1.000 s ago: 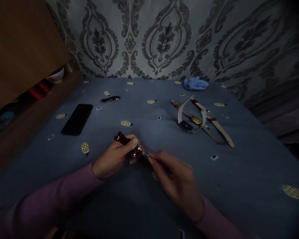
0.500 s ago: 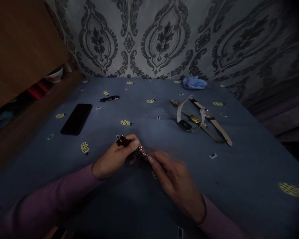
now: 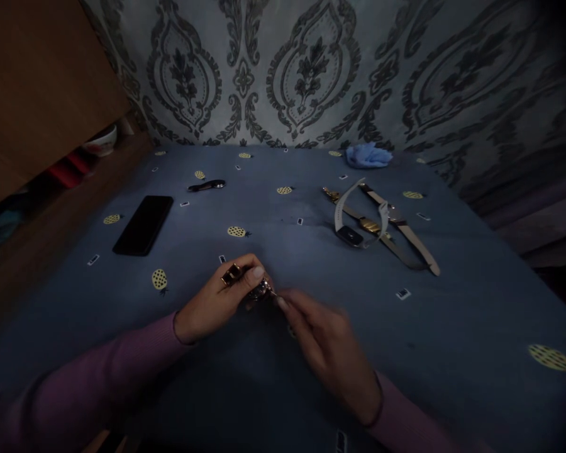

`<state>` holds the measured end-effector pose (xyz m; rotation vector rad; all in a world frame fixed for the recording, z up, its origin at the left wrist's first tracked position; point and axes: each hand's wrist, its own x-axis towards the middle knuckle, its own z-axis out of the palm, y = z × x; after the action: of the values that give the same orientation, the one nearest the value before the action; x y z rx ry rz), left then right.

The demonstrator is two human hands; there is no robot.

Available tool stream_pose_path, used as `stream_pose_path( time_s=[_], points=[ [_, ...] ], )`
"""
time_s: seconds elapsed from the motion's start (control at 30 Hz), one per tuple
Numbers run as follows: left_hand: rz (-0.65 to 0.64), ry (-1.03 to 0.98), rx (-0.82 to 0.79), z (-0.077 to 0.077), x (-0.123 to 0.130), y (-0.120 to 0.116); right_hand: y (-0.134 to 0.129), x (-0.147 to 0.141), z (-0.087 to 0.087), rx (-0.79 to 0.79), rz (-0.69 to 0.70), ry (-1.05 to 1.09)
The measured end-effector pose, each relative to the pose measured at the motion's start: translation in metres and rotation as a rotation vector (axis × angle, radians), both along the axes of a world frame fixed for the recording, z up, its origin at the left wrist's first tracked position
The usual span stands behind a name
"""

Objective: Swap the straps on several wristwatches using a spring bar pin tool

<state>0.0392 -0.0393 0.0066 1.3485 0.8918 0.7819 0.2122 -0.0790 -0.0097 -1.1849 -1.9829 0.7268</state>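
A dark wristwatch with gold-coloured parts is held in my left hand, the thumb pressed over it and the strap end and buckle standing up beside the thumb. My right hand is closed in a pinch just to the right of the watch. Between its thumb and forefinger is a thin pin-like tool, its tip at the watch's right edge. Whether the tip touches the case or the strap joint is too small to tell. Both hands are just above the blue patterned tablecloth.
A black phone and a dark folded object with shiny ends lie on the left. On the right are a smart band with a white strap, a gold watch and a beige-strapped watch. Behind them sits a crumpled blue cloth.
My right hand has shifted slightly left, closer to the watch, and less of the thin tool shows. The watch has turned slightly in my left hand, its buckle end lower.
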Motion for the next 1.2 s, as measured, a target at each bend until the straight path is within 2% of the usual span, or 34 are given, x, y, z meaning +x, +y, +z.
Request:
stream_pose_path(
  time_s=[0.13,0.3,0.43,0.67,0.83,1.0,1.1,1.2],
  points=[
    [0.000,0.010,0.000,-0.002,-0.001,0.000,-0.001,-0.002,-0.002,0.104,-0.017,-0.015],
    [-0.020,0.047,0.013,-0.001,-0.002,0.000,0.001,0.001,-0.002,0.006,0.037,0.036],
    [-0.032,0.092,0.036,0.001,-0.003,-0.001,0.005,0.006,-0.004,0.001,0.108,0.009],
    [-0.036,0.125,0.013,0.004,-0.001,0.001,0.009,0.012,-0.010,0.170,0.168,-0.089],
    [-0.026,0.131,0.014,0.005,0.000,0.001,0.009,0.011,-0.006,0.025,0.157,-0.012],
    [-0.001,0.181,0.111,0.002,-0.002,-0.001,0.008,0.005,0.000,-0.151,0.104,0.088],
    [0.010,0.216,0.185,0.000,-0.003,-0.002,0.007,0.003,-0.002,-0.144,0.088,0.096],
    [0.003,0.233,0.206,-0.001,-0.003,-0.002,0.005,0.002,-0.006,-0.031,0.073,0.042]
  ],
)
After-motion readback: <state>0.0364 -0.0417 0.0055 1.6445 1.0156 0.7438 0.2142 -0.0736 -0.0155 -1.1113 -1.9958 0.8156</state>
